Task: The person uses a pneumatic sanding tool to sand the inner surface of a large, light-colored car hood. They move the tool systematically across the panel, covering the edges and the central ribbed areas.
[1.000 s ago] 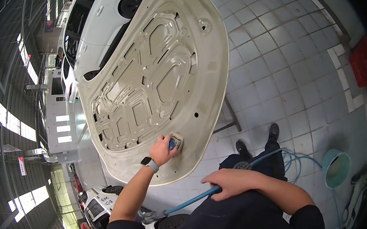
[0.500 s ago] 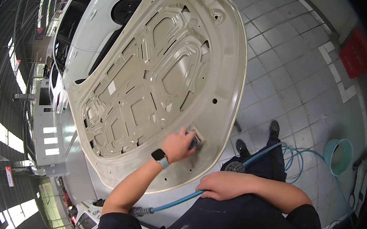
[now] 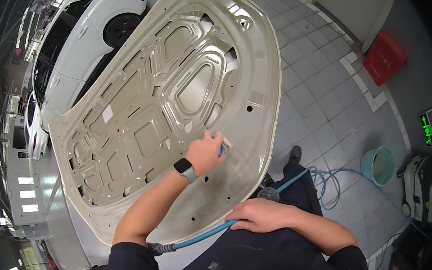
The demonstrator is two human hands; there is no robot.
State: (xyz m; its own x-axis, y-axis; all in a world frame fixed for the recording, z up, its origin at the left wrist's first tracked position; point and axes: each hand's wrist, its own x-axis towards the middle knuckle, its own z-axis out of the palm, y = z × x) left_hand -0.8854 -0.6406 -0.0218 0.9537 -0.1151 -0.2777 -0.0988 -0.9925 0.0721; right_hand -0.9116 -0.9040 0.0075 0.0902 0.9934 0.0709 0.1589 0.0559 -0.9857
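A large beige car hood [image 3: 136, 136], its ribbed, slotted inner side facing up, fills the middle of the view. My left hand [image 3: 205, 152], with a watch on the wrist, grips a small sanding block [image 3: 226, 146] with blue and pale parts, resting on the hood's smooth border to the right of the ribbed panels. My right hand [image 3: 252, 214] is closed around a blue hose [image 3: 199, 236] in front of my body, near the hood's lower right edge. The hose has grey ribbed sleeves along it.
A white car [image 3: 76, 50] stands left beyond the hood. On the tiled floor [image 3: 315, 103] at the right are coiled hose, a teal bucket [image 3: 383, 159] and my feet. A red object [image 3: 382, 55] leans at the wall, above a wheeled grey machine [image 3: 418, 187].
My left hand has moved up along the hood's border with the block, rightward at first. My right hand still holds the hose. The view has shifted, showing more wall at the right.
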